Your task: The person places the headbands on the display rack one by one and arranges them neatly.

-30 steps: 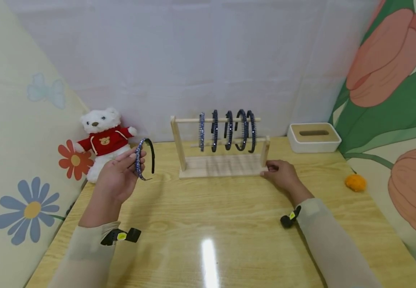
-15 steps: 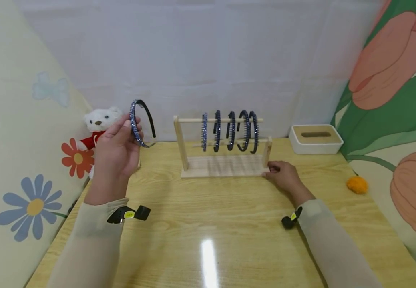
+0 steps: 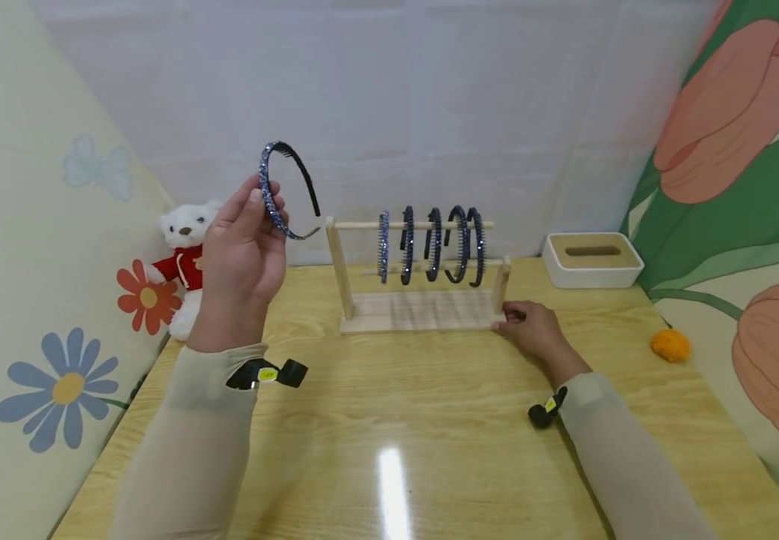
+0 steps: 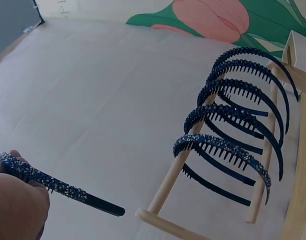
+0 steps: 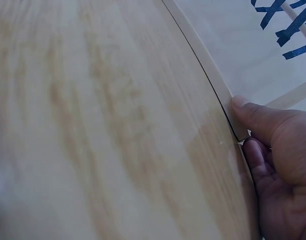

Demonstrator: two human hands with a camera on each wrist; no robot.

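Note:
My left hand holds a dark blue, glittery toothed headband between thumb and fingers, raised to the upper left of a wooden rack. In the left wrist view the headband points its bare black end toward the near end of the rack's rods. Several similar headbands hang on the two rods; the leftmost headband is lighter and more sparkly. My right hand grips the right front corner of the rack's base, its thumb along the edge and other fingers curled at the side.
A white bear in a red sweater sits at the table's left, partly behind my left hand. At the back right stands a white tissue box. An orange fluffy ball lies near the right edge. A pale cloth hangs behind.
My left hand has lifted the headband from beside the bear, up and to the right toward the rack. My right hand has stayed at the rack's corner.

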